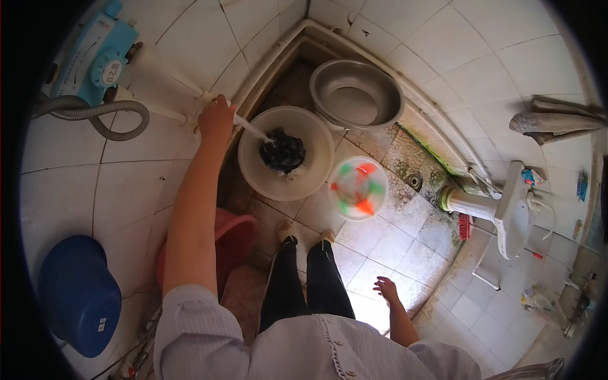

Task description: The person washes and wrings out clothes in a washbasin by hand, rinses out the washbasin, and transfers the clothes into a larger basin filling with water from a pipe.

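Note:
Up at the wall pipe, my left hand (216, 120) is closed on the tap, which its fingers mostly hide. A stream of water (252, 128) falls from there into a whitish plastic basin (249, 174). Inside the basin lies a dark, bunched-up wet cloth (283, 152). My right hand (386, 289) hangs low at my side, fingers apart and holding nothing. A round tub with orange and green patterns (358, 189) stands on the floor beside the whitish basin.
Behind stands a metal basin (354, 95). A red basin (235, 237) is by my left leg, and a blue basin (79, 294) leans at the left wall. A pedestal sink (512, 212), a floor drain (414, 182) and a red brush (464, 227) are to the right.

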Demonstrator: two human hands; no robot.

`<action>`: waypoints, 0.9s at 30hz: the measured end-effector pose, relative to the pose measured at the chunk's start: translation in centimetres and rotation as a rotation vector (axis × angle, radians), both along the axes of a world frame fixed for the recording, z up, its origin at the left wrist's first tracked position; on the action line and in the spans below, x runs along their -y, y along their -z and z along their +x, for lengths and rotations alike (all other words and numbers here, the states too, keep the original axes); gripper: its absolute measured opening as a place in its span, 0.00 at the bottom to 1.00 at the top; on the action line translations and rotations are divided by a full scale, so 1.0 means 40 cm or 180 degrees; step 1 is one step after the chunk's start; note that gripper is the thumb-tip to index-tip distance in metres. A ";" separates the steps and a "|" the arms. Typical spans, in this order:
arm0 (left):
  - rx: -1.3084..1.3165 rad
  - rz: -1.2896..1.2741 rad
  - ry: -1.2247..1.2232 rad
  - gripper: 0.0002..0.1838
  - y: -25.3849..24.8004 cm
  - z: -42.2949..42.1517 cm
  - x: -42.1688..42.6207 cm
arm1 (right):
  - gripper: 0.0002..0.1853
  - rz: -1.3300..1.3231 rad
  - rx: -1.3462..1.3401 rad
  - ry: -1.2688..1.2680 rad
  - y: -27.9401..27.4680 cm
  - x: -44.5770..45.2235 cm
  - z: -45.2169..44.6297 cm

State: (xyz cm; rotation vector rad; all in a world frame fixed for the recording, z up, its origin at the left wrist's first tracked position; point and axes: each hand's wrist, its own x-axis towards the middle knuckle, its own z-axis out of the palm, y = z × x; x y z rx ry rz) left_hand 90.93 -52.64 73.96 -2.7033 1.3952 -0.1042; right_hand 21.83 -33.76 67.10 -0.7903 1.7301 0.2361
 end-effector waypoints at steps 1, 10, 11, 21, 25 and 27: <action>-0.0015 0.0000 0.0009 0.20 -0.002 0.000 0.002 | 0.19 0.0000 -0.0015 0.0009 -0.009 0.002 0.010; -0.0286 0.0096 -0.0308 0.22 0.006 -0.021 -0.005 | 0.20 -0.0297 0.0114 -0.0109 -0.071 0.017 -0.001; -0.0188 0.0149 -0.0278 0.23 -0.011 -0.031 -0.012 | 0.20 -0.0326 0.0111 -0.0102 -0.077 0.024 -0.010; -0.0821 -0.0886 0.1013 0.19 -0.141 -0.295 -0.334 | 0.16 -0.1805 -0.0467 -0.2213 -0.158 0.142 0.036; -0.1782 -0.0749 0.0814 0.13 -0.155 -0.428 -0.559 | 0.16 -0.1697 0.0207 -0.1862 -0.242 0.207 0.152; -0.2183 -0.0786 0.0576 0.11 -0.140 -0.468 -0.662 | 0.16 -0.1724 0.0548 -0.1750 -0.288 0.230 0.210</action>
